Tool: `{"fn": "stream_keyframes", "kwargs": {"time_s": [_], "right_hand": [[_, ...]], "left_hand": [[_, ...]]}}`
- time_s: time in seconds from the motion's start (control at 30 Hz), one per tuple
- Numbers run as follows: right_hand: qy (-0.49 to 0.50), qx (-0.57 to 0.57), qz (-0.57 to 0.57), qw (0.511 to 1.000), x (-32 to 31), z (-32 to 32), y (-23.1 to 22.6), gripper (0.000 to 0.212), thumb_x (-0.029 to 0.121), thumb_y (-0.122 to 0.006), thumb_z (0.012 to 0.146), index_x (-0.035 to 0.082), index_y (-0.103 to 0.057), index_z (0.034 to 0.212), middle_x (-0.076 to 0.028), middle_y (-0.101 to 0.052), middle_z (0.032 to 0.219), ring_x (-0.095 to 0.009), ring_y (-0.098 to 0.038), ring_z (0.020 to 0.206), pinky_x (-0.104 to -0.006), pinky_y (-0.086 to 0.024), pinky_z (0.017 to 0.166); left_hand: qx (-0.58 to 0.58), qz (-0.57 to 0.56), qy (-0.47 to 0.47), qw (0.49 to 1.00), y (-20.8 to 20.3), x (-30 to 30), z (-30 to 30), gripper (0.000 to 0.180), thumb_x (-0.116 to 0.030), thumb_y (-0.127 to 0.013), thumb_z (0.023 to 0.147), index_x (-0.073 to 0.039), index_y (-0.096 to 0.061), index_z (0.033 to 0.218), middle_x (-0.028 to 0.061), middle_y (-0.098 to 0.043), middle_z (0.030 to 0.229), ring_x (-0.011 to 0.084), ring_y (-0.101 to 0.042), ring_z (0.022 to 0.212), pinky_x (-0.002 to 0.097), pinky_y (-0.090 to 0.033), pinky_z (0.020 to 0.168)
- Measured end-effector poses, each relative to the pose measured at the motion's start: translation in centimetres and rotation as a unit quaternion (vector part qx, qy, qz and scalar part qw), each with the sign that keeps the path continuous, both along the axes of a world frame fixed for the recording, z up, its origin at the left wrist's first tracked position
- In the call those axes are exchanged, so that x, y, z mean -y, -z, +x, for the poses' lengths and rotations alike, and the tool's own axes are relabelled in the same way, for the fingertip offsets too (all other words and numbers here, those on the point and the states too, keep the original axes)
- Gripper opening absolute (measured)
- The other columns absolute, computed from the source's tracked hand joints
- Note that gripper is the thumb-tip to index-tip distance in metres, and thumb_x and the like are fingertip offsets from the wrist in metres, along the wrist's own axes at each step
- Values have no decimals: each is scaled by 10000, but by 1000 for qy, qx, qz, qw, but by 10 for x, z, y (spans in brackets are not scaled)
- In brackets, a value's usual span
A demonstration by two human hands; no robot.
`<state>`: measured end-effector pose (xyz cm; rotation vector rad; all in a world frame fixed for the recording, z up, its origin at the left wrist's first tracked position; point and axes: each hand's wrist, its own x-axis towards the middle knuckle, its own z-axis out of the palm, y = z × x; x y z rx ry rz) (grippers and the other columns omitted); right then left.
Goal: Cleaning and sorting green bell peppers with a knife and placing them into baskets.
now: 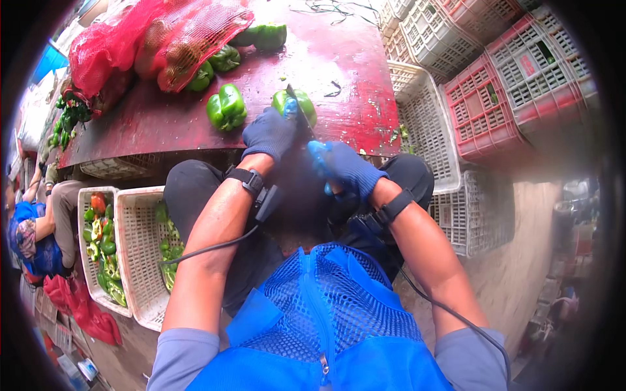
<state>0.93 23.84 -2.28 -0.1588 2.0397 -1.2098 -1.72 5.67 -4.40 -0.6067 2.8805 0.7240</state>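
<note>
At the near edge of the red table (362,78), my gloved left hand (270,133) closes on a green bell pepper (308,104), thumb and fingers against its near side. A knife (303,116) with a thin dark blade is held in my gloved right hand (342,166). Its blade points up and away, crossing over the pepper; the fingers hide the handle. Just left of my left hand, another green bell pepper (226,107) lies whole on the table.
A red mesh sack (153,42) covers the table's far left, with more green peppers beside it. Left of my knees stand a crate of cut peppers (83,260) and a white crate (140,274). Stacked crates (482,111) line the right. Another person (39,228) sits far left.
</note>
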Motion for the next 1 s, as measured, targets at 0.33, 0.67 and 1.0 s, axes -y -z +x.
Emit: {"fn": "stream_keyframes", "kwargs": {"time_s": [0.33,0.67,1.0], "right_hand": [[-172,-278,-63,943,-13,-9,40,392,397,-535,981,14,-611,943,-63,-564,661,-192,-604,564,-354,-490,508],[119,108,-71,984,-45,43,-23,478,503,-540,970,32,-606,921,-45,-535,661,-143,-486,429,-288,-426,411],[110,102,-151,977,-28,44,-28,344,399,-596,970,57,-616,994,-36,-556,705,-117,-483,468,-271,-414,428]], "left_hand": [[-37,-5,8,999,2,7,4,808,-686,-316,948,28,-652,1124,279,-677,1075,420,-666,1030,498,-506,887],[-138,-120,12,983,-37,32,10,704,-678,-504,895,-20,-627,1114,251,-643,1075,424,-635,1042,491,-504,881],[-107,26,-88,990,4,128,8,811,-578,-716,783,8,-552,1319,240,-640,1208,371,-630,1116,412,-503,929]]}}
